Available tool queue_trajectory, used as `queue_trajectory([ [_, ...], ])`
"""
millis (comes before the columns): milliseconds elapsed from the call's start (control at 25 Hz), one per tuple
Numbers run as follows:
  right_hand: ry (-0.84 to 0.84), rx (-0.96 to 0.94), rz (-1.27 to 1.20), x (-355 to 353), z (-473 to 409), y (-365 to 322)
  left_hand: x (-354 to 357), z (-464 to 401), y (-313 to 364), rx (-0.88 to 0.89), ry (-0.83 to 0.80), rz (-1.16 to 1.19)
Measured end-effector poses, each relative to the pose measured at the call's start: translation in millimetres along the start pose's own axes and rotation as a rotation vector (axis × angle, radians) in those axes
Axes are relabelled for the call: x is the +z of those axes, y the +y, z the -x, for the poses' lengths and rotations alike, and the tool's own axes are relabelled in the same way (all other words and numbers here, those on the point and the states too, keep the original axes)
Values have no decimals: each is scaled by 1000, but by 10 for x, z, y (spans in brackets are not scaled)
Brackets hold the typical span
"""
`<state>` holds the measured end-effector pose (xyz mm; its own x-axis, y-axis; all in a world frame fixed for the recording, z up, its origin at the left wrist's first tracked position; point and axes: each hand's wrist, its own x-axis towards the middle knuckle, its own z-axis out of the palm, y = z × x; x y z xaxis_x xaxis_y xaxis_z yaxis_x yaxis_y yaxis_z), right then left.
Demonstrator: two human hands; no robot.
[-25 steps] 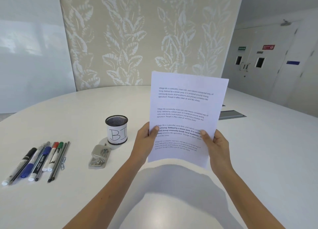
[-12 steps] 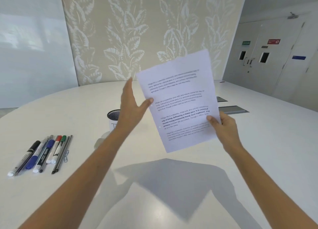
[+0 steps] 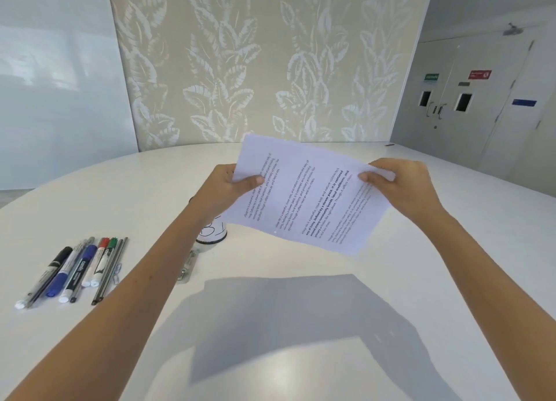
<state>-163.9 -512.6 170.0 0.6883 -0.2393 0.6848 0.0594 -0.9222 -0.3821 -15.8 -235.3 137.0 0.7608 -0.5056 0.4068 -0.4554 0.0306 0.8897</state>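
Note:
A white sheet of paper with printed paragraphs hangs in the air above the white table, turned sideways so its text runs up and to the right. My left hand pinches its left edge, thumb on the printed side. My right hand pinches the right edge the same way. The sheet's shadow falls on the table below.
A pen cup labelled "BI" stands partly hidden behind my left forearm, with a metal stapler just in front of it. Several markers and pens lie in a row at the left. Doors are at the far right.
The sheet has turned from upright to sideways and dropped lower. My left hand, briefly open beside it, now pinches its left edge; my right hand moved up to the right edge.

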Motion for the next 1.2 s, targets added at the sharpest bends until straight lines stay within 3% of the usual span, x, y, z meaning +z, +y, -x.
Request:
queue_trajectory([
  [80,213,170,-191,-5,13,72,2,20,-86,-29,56,89],
  [160,311,334,-461,-2,41,138,12,36,-155,-58,75,151],
  [240,246,477,-793,24,92,188,58,64,-192,-68,69,214],
  [360,-1,541,-980,93,234,218,175,79,-246,-88,91,307],
  [440,-41,533,-1000,161,301,237,263,71,-281,-104,112,315],
  [560,51,505,-1021,255,370,247,408,91,-301,-108,138,350],
  [680,113,588,-999,424,548,297,557,193,-432,-141,154,350],
  [880,59,770,-1019,725,930,340,702,438,-745,-297,53,283],
  [1040,127,722,-1024,674,858,243,677,363,-695,-285,119,299],
  [1200,115,742,-998,709,915,237,674,406,-788,-285,73,276],
])
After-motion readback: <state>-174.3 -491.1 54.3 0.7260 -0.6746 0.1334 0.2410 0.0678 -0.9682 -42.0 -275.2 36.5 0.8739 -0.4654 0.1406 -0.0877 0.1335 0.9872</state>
